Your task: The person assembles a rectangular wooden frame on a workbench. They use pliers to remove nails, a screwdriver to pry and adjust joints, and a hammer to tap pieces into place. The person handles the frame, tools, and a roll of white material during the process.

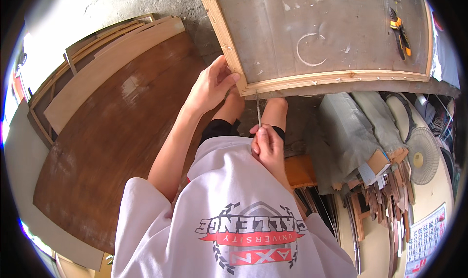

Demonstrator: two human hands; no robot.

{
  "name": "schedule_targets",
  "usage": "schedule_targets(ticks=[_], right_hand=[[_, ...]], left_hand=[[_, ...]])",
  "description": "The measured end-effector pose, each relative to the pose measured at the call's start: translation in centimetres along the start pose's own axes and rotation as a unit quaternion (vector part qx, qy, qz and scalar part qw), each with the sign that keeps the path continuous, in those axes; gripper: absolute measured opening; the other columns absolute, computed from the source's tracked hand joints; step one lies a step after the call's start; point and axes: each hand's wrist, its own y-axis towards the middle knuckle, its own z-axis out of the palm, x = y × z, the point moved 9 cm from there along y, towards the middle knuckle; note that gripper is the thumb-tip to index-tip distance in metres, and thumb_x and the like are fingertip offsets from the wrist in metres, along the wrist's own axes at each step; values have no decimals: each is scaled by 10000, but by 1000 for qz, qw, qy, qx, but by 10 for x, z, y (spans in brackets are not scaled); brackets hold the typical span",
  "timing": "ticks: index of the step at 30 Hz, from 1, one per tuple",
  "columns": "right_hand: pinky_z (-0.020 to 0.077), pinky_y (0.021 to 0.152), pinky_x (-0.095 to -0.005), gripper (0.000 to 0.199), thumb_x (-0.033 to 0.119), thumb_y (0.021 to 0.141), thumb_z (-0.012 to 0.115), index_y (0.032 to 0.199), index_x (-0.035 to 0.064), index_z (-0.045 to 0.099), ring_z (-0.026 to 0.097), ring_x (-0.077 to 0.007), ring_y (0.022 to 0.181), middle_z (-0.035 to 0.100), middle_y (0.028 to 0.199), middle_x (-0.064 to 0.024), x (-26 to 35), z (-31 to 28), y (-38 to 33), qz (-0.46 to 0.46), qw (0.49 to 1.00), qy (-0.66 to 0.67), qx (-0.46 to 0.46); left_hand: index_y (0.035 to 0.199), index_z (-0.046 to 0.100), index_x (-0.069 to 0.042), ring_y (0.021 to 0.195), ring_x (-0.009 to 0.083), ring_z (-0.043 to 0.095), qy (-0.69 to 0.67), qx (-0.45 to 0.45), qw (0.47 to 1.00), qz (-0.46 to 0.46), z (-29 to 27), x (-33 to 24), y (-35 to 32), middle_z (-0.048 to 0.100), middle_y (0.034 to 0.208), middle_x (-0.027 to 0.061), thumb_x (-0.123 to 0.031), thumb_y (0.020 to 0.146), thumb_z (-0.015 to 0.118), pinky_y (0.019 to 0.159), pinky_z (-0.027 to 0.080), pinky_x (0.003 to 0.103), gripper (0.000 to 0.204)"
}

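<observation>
A pale wooden frame [336, 77] lies on the worn grey worktop [278, 39], with several small staples or nails along its bars. My left hand [209, 87] grips its near left corner, thumb on top and the other fingers curled round the outer side. Below the near bar, my right hand [269, 144] is closed round a slim metal rod-like tool [259, 113]. The rod's tip points up at the bar close to that corner; whether it touches cannot be made out. My fist hides the tool's lower end. Pliers [399, 33] with black and orange handles lie inside the frame, at the right.
A large brown wooden board [117, 127] and stacked planks [112, 63] stand at the left. On the right are cloth-covered bundles [341, 132], many thin wood strips [385, 200], a round fan [423, 156] and a wall calendar [429, 239]. My knees are under the worktop's edge.
</observation>
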Motion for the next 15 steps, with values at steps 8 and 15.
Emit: schedule_targets(ticks=[8, 15], right_hand=[[440, 466, -308, 219, 208, 1096, 514, 1131, 13, 610, 562, -168, 511, 609, 743, -93, 11, -21, 8, -162, 968, -188, -22], [530, 611, -338, 197, 168, 1065, 575, 1165, 7, 628, 662, -253, 647, 670, 831, -153, 5, -36, 29, -337, 866, -362, -72]], left_hand=[[1244, 561, 34, 982, 163, 684, -8, 12, 1000, 1, 5, -11, -2, 692, 1050, 90, -79, 1032, 615, 872, 600, 349, 246], [1220, 564, 27, 966, 143, 672, -41, 22, 999, -10, 6, -4, -1, 678, 1021, 77, -83, 1032, 622, 843, 590, 320, 225]])
